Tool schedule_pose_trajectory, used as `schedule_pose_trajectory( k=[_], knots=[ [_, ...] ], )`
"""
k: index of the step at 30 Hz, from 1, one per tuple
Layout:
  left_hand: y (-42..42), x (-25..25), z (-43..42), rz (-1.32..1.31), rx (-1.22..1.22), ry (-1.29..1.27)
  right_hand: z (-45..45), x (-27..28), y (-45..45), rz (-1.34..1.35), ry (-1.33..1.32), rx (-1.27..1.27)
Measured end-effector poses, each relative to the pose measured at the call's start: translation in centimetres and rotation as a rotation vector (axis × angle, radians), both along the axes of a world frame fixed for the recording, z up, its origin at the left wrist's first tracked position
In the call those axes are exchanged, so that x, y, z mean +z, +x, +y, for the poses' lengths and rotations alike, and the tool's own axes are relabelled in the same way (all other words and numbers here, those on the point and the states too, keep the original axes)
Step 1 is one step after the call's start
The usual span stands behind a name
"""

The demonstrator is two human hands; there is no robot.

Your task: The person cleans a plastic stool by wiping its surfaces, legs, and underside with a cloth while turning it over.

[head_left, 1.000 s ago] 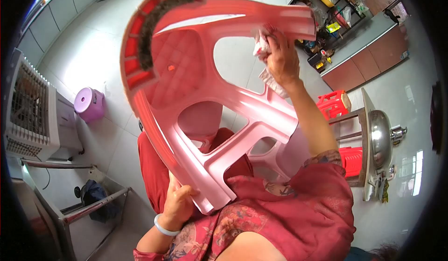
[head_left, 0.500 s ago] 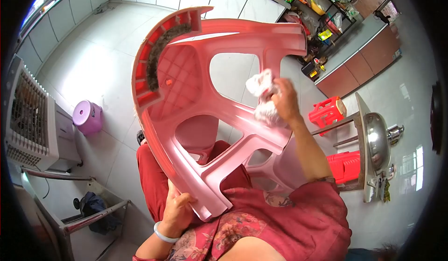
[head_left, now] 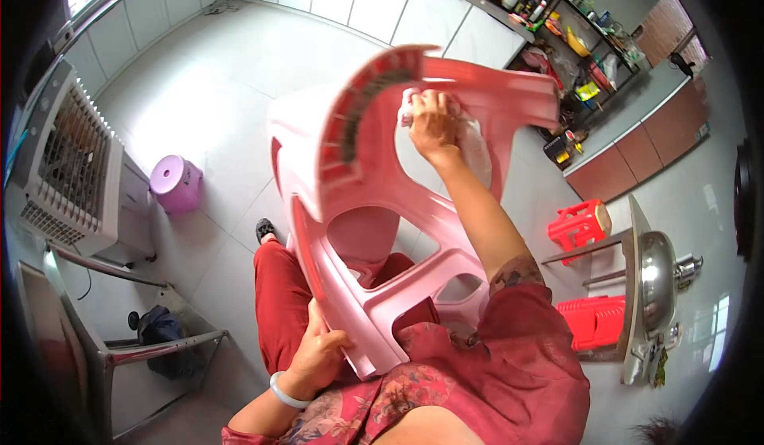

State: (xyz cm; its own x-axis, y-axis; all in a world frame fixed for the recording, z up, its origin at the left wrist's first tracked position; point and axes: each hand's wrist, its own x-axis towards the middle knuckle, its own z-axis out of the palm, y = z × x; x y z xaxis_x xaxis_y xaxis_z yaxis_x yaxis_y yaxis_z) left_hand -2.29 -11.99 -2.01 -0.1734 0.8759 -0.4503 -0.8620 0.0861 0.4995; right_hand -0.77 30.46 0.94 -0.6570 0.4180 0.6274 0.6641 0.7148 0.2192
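A pink plastic chair (head_left: 362,282) lies tilted across my lap, its moulded underside and legs towards me. Dark grime shows in the ribbed curved edge (head_left: 360,115) at its far end. My left hand (head_left: 320,351), with a pale bangle at the wrist, grips the near leg by its left edge. My right hand (head_left: 435,124) is closed on a white cloth (head_left: 475,152), pressed against the chair's far part beside a large opening. Part of the cloth hangs down over that opening. Behind the chair's holes, another pink surface shows.
A purple stool (head_left: 177,184) and an air cooler (head_left: 83,166) stand at left, with a metal-framed chair (head_left: 167,352) nearer. At right are red plastic stools (head_left: 579,226) and a table with a steel pot lid (head_left: 656,282). Crowded shelves (head_left: 573,39) stand behind.
My right hand has moved the cloth forward and left, from the lower right side of the chair to its far part. My left hand keeps its hold. The view has shifted slightly.
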Motion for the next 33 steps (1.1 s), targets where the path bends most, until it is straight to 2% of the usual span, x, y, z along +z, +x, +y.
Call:
schedule_pose_trajectory(
  k=[4,7,8,9,10,11,14,17,18,20,21,22,23,24,25,27,29,30,32,33],
  knots=[
    [-0.2,0.9,0.4,0.026,-0.002,0.002,1.9,-2.9,-4.4,-0.03,-0.141,-0.034],
    [-0.3,0.6,0.1,0.008,0.012,0.0,3.9,-8.4,-5.5,-0.072,-0.056,-0.02],
    [-0.3,0.6,0.1,-0.001,0.01,0.003,2.7,-9.7,-5.7,0.05,0.004,-0.031],
    [-0.3,0.4,0.0,-0.013,0.002,0.003,4.3,-13.5,-5.8,-0.176,-0.314,-0.166],
    [-0.3,-0.4,-0.2,-0.003,-0.012,0.007,4.0,-15.4,-5.9,-0.539,-0.258,-0.215],
    [-0.3,-0.2,-0.4,0.013,0.001,0.003,3.2,-16.8,-5.6,-0.711,-0.313,-0.215],
    [0.0,1.2,0.1,0.061,0.026,-0.021,0.6,-18.8,-4.9,-0.469,-0.714,-0.207],
    [-0.2,1.7,0.3,0.066,-0.019,-0.057,1.6,-16.9,-6.5,-0.059,-1.042,-0.212],
    [-0.3,1.6,0.3,0.074,-0.023,-0.068,2.6,-15.7,-7.4,0.207,-1.12,-0.219],
    [-0.4,1.4,0.5,0.084,-0.035,-0.089,2.5,-13.6,-10.2,0.952,-0.825,-0.141],
    [-0.4,1.4,0.6,0.09,-0.045,-0.091,4.9,-14.8,-13.3,1.225,-0.815,-0.173],
    [-0.3,1.6,0.7,0.095,-0.056,-0.093,4.0,-12.1,-14.0,1.248,-0.859,-0.165],
    [-0.2,1.7,0.7,0.101,-0.064,-0.094,2.4,-8.8,-14.6,1.559,-1.306,0.245],
    [-0.1,1.9,0.9,0.101,-0.061,-0.089,2.0,-8.7,-15.9,1.619,-1.5,0.373],
    [-0.1,2.3,1.0,0.103,-0.055,-0.085,1.7,-10.4,-18.0,1.576,-1.503,0.481],
    [0.0,2.5,1.2,0.115,-0.049,-0.082,2.7,-18.4,-25.5,1.417,-1.058,0.697],
    [0.0,2.4,1.4,0.134,-0.051,-0.085,-4.3,-14.3,-24.0,1.355,-0.961,0.896],
    [-0.1,2.4,1.4,0.138,-0.052,-0.093,-7.7,-10.4,-22.0,1.424,-1.309,0.873],
    [0.0,2.3,1.3,0.14,-0.057,-0.108,-10.9,-8.4,-18.8,1.285,-1.719,0.834],
    [-0.1,2.0,1.2,0.117,-0.07,-0.107,-11.6,-8.6,-17.5,1.103,-1.766,0.835]
  ],
)
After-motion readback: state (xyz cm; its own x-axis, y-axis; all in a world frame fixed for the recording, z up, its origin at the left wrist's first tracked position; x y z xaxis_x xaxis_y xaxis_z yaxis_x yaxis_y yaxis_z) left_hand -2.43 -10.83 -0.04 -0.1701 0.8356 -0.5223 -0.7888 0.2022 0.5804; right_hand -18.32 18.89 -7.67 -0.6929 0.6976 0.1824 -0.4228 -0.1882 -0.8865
